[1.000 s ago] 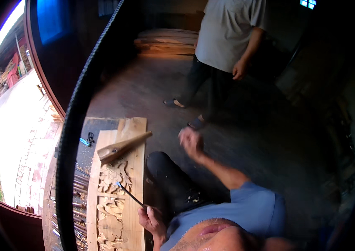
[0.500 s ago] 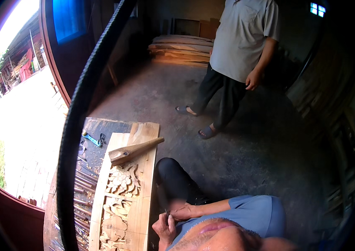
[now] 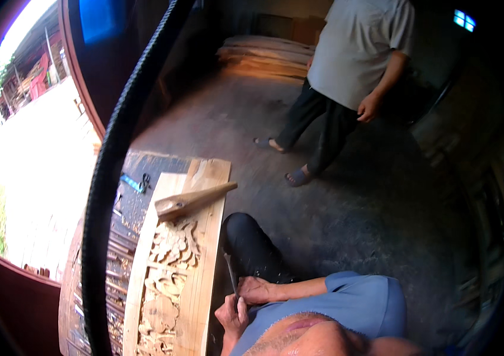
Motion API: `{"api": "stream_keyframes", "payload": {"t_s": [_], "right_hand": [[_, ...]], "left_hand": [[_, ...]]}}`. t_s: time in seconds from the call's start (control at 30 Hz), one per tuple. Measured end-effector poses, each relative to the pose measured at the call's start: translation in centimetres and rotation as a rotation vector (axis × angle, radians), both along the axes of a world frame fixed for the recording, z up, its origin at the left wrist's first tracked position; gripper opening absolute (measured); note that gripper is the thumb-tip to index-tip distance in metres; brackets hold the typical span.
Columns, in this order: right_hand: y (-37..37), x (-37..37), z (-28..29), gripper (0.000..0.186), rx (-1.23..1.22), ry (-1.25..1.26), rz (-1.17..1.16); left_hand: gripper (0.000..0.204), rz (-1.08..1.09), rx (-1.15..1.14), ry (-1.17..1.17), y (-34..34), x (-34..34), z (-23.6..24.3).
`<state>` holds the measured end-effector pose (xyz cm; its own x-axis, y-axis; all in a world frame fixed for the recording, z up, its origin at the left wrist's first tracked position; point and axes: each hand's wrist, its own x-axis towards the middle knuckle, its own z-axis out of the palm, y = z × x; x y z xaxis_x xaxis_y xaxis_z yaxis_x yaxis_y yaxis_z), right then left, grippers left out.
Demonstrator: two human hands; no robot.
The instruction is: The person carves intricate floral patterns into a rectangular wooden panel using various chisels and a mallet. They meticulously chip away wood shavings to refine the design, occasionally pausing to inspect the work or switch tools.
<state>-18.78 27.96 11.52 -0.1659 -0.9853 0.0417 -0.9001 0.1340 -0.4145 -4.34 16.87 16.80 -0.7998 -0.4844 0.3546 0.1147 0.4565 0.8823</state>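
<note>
My left hand [image 3: 232, 315] is closed around a slim metal carving chisel [image 3: 231, 273], whose blade points up and away beside my knee. Pressed close to its shaft is my right hand [image 3: 256, 291], fingers curled; what it grips, if anything, is hidden. Just left of both hands lies a long pale wooden panel [image 3: 201, 261] with carved flowers and leaves in relief. Across the panel's far part rests a wooden mallet [image 3: 189, 203], its handle toward the right.
Several chisels [image 3: 118, 261] and wood shavings lie on the dark workbench [image 3: 169, 163] left of the panel, with a blue-handled tool [image 3: 133, 183] farther back. A person [image 3: 353, 71] in a grey shirt stands beyond. Stacked boards [image 3: 267, 56] sit at the back; a doorway opens at left.
The chisel's blade now stands out more plainly above my hands. The whole view has shifted slightly; bench, panel and standing person appear higher in it. The mallet stays on the panel.
</note>
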Motion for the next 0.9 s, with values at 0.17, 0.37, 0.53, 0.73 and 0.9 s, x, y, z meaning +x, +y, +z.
{"api": "stream_keyframes", "payload": {"t_s": [0.17,0.37,0.53,0.73,0.9], "right_hand": [[0.3,0.0,-1.2,0.011,-0.060,0.013,0.112],[0.1,2.1,1.9,0.020,0.140,-0.297,-0.252],[-0.9,1.0,2.2,0.024,0.227,-0.445,-0.319],[-0.7,0.5,2.3,0.028,0.308,-0.622,-0.401],[-1.1,0.6,2.1,0.033,0.252,-0.542,-0.327]], "left_hand": [[0.013,0.059,-0.009,-0.090,-0.3,0.4,0.9],[0.011,-0.024,0.062,-0.106,-0.8,2.4,1.5],[0.013,-0.046,0.047,-0.133,-0.8,1.0,1.8],[0.013,-0.070,-0.012,-0.157,-0.9,0.5,0.9],[0.014,-0.056,-0.035,-0.136,-1.2,0.5,1.1]]}}
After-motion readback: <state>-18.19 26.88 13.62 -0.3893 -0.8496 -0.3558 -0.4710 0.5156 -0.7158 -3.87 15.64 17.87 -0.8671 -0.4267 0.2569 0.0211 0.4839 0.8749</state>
